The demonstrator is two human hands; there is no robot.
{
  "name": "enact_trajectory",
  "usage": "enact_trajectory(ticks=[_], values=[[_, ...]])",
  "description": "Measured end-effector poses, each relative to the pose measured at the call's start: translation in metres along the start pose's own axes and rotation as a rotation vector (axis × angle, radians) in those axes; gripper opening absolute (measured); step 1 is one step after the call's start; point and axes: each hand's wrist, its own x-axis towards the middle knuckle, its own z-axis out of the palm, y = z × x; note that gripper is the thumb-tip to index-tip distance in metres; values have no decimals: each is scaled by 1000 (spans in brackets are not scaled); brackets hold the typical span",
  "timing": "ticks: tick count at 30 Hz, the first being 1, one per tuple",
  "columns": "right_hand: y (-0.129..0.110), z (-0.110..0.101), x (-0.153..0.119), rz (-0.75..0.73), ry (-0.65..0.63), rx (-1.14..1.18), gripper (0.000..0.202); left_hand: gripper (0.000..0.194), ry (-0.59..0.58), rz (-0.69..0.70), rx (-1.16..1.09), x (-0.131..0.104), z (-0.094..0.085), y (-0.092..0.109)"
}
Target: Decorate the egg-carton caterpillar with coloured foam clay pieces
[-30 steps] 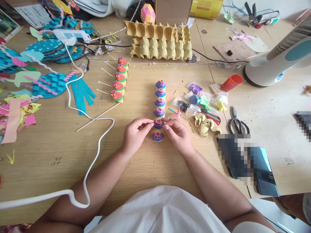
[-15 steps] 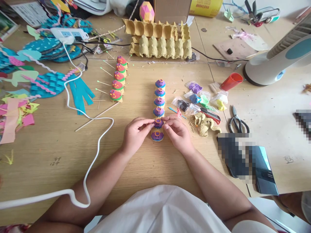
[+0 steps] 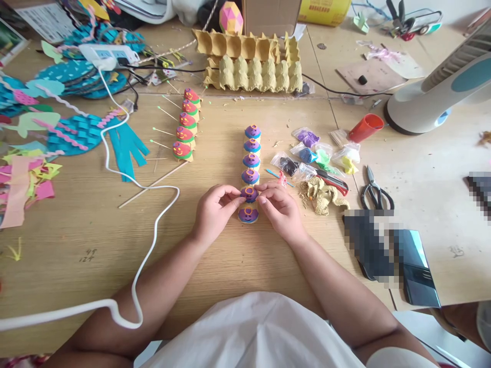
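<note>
A strip of egg carton (image 3: 251, 162) stands upright in the middle of the table, running away from me. Its several bumps are covered in purple and blue clay, with orange rings and small dark face marks. My left hand (image 3: 217, 209) pinches the left side of the second-nearest bump (image 3: 249, 194) between thumb and forefinger. On the opposite side, the thumb and fingers of my right hand (image 3: 283, 209) are closed against the same bump. Whether a small bit of clay is between the fingertips cannot be seen.
A red-and-green egg-carton strip (image 3: 184, 134) with thin sticks stands at left, near a white cable (image 3: 155, 230). Bagged clay (image 3: 307, 137), a utility knife (image 3: 333, 181), carton scraps (image 3: 322, 199), scissors (image 3: 374, 191) and a phone (image 3: 416, 266) lie right. Egg cartons (image 3: 261, 74) stand behind.
My left fingertips have shifted slightly left and down along the bump's side. My right hand and the strip look almost unmoved.
</note>
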Motion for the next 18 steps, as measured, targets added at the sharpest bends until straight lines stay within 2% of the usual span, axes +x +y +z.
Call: enact_trajectory(ticks=[12, 18], values=[[-1, 1, 1, 19, 8, 6, 28, 11, -13, 6, 21, 1, 0, 0], [-1, 2, 1, -2, 7, 44, 19, 11, -19, -5, 18, 1, 0, 1]])
